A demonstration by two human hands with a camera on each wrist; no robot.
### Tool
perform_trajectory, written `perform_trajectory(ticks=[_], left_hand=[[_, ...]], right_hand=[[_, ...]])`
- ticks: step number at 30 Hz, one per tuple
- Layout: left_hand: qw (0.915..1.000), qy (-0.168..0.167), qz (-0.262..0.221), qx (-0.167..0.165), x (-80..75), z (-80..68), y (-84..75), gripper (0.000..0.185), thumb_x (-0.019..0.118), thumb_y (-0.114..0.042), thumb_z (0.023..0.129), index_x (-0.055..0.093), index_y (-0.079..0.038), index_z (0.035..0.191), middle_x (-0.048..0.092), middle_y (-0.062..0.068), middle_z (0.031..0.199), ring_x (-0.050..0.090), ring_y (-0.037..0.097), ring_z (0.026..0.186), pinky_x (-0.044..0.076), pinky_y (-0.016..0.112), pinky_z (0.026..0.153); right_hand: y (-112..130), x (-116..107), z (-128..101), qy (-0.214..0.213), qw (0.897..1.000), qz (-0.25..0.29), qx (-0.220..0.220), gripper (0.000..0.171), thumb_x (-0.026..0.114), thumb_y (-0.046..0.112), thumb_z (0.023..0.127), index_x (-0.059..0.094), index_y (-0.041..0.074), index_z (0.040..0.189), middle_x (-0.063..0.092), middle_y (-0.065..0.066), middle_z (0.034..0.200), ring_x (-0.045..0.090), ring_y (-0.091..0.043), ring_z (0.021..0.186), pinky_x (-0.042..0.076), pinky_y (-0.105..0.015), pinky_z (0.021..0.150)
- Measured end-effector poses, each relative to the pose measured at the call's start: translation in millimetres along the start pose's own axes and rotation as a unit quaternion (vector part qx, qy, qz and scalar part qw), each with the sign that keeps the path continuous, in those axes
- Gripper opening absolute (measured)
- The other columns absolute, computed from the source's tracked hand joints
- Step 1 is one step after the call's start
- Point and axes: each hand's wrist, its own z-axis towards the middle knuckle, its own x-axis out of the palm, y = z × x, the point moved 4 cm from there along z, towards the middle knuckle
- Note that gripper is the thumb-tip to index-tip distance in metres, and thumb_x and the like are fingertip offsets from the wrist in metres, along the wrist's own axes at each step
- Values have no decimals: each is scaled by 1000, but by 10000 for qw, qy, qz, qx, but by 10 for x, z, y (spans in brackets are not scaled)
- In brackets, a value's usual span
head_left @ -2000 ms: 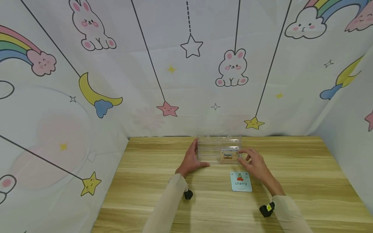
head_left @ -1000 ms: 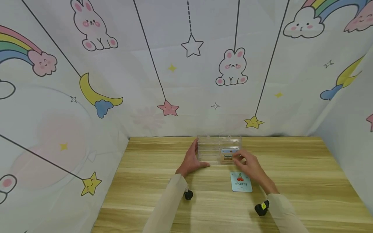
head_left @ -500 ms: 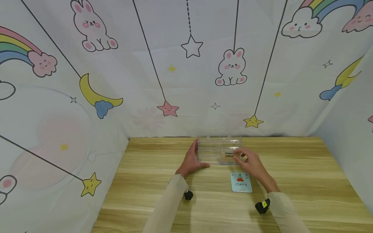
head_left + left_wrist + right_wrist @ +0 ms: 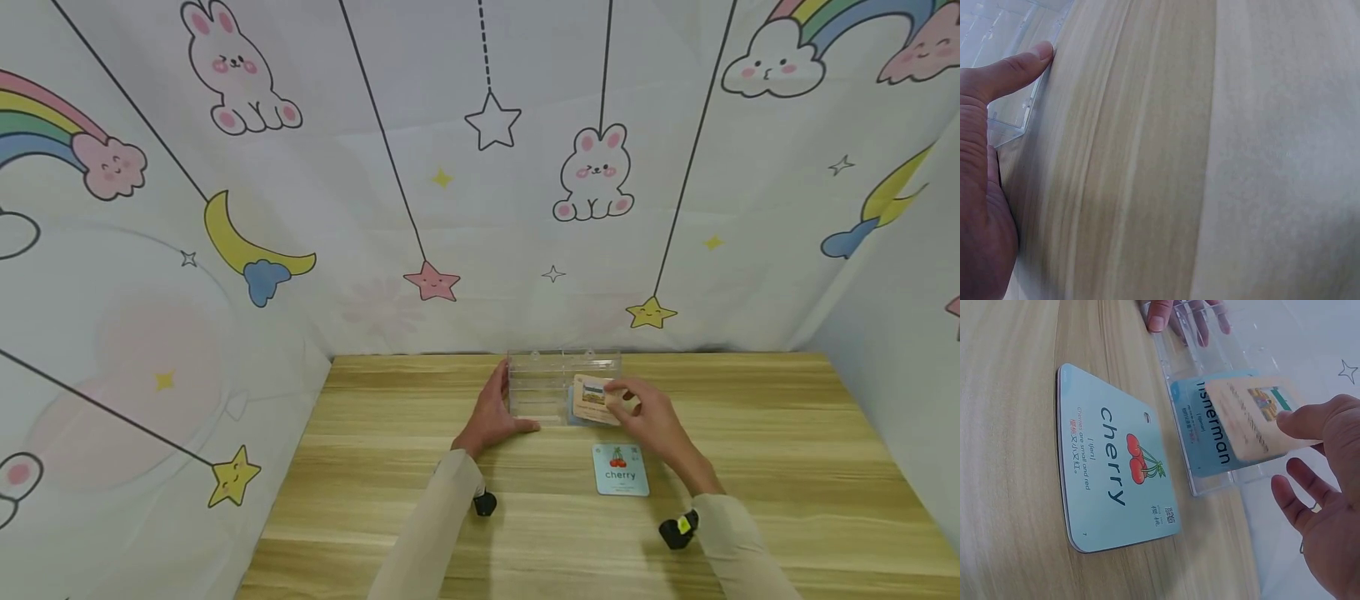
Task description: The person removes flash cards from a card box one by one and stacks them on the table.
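In the head view, my right hand (image 4: 652, 421) pinches a cream flash card (image 4: 591, 398) with a small picture, tilted and lifted in front of a clear plastic card rack (image 4: 536, 398). Behind it a blue "fisherman" card (image 4: 1200, 431) leans in the rack's lower right compartment, partly covered by the cream one. My left hand (image 4: 491, 417) holds the rack's left side, thumb (image 4: 1019, 67) along the front edge and fingers on the side wall. On the table in front of the rack lies a pale blue "cherry" card (image 4: 1116, 462), which looks like the top of a small stack.
The wooden table (image 4: 375, 500) extends around the rack on both sides and toward me. A white printed curtain (image 4: 480, 208) hangs behind the table's back edge. Both wrists carry a small black camera (image 4: 485, 502).
My right hand first reached to the rack's right edge, then took hold of the cream card and raised and tilted it off the blue one. My left hand has stayed in place.
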Motion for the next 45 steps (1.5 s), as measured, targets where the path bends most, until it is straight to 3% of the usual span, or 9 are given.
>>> perform_trajectory(ticks=[7, 17, 28, 45], left_hand=[[10000, 15, 77, -40, 0, 0, 4, 135, 100, -29, 69, 9, -17, 168, 22, 6, 171, 30, 21, 153, 30, 29, 122], [10000, 24, 37, 41, -13, -9, -17, 135, 100, -26, 69, 8, -16, 168, 21, 8, 171, 29, 23, 153, 31, 31, 123], [10000, 26, 67, -51, -5, 0, 6, 136, 101, -27, 69, 8, -18, 168, 22, 5, 170, 30, 20, 153, 30, 29, 122], [10000, -9, 18, 5, 6, 4, 24, 136, 101, -28, 68, 9, -18, 168, 22, 5, 170, 29, 21, 153, 31, 30, 122]], right_hand=[[22, -51, -13, -130, 9999, 73, -24, 26, 78, 3, 93, 72, 4, 119, 70, -11, 116, 59, -23, 94, 59, -30, 69], [-3, -93, -110, 155, 9991, 265, 280, 32, 81, 6, 91, 71, 4, 122, 68, -13, 121, 64, -27, 99, 63, -34, 78], [-61, -112, -327, 585, 9938, 635, 698, 35, 79, 4, 91, 68, 2, 125, 66, -17, 125, 70, -22, 87, 61, -26, 70], [-137, -38, -545, 1115, 9788, 1135, 1294, 39, 80, 5, 91, 64, -2, 127, 64, -23, 126, 71, -19, 85, 61, -27, 65]])
